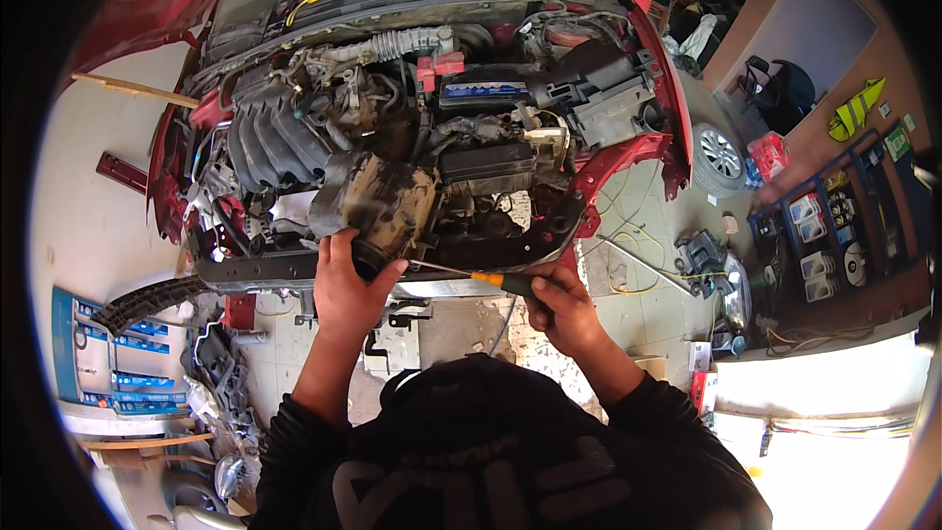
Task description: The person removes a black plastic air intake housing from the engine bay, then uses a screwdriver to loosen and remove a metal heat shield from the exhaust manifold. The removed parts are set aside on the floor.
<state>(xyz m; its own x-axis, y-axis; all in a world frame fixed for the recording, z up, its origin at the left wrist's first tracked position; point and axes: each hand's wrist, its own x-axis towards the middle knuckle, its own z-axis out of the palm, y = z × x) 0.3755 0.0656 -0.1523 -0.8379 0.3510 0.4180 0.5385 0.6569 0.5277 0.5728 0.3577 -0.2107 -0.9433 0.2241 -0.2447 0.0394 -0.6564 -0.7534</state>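
A dusty, dark plastic housing [378, 198] with a round end sits at the front of the car's engine bay. My left hand [345, 290] grips its near lower edge, fingers on the left and thumb on the right. In my right hand [567, 314] is a screwdriver [488, 279] with a yellow and dark handle, held nearly level. Its thin shaft points left, and the tip is close to the housing beside my left thumb; whether it touches is too small to tell.
A ribbed engine cover [273, 145] lies behind left, a battery [484, 90] behind right. The front crossmember [265, 270] runs beneath my hands. A wheel [719, 157], a headlight [736, 294] and cables are on the floor at right. A curved black trim piece [147, 304] juts out at left.
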